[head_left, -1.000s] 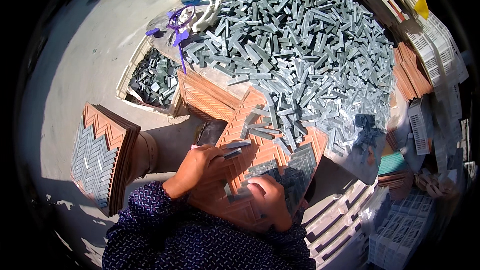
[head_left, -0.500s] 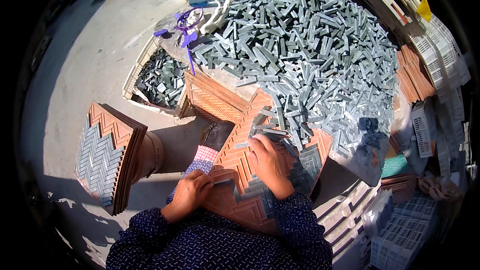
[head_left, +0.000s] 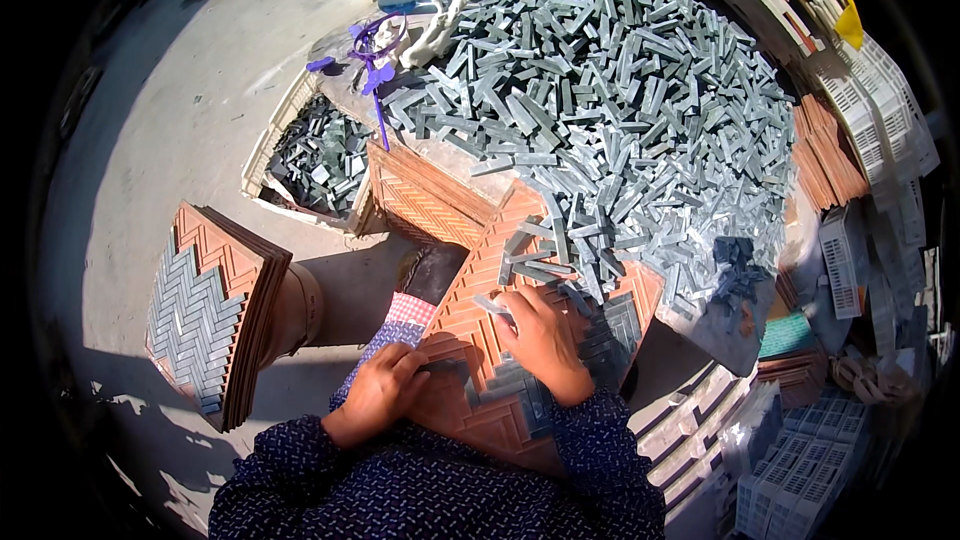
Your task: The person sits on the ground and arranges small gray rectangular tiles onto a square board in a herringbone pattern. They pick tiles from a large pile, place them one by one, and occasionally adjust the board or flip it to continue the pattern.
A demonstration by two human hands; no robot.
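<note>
"Where's there room around the tray?"
"To its left, over the floor between the leg and the stacked trays."
"And beyond it?"
"The heap of strips blocks that side, spilling onto the tray's far part."

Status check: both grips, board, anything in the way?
Right grip: pinching grey strip. Left grip: by orange board's left edge, contents unclear. Board partly filled. Loose strips on its far part.

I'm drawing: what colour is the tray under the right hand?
The tray is orange, clearest in head view.
</note>
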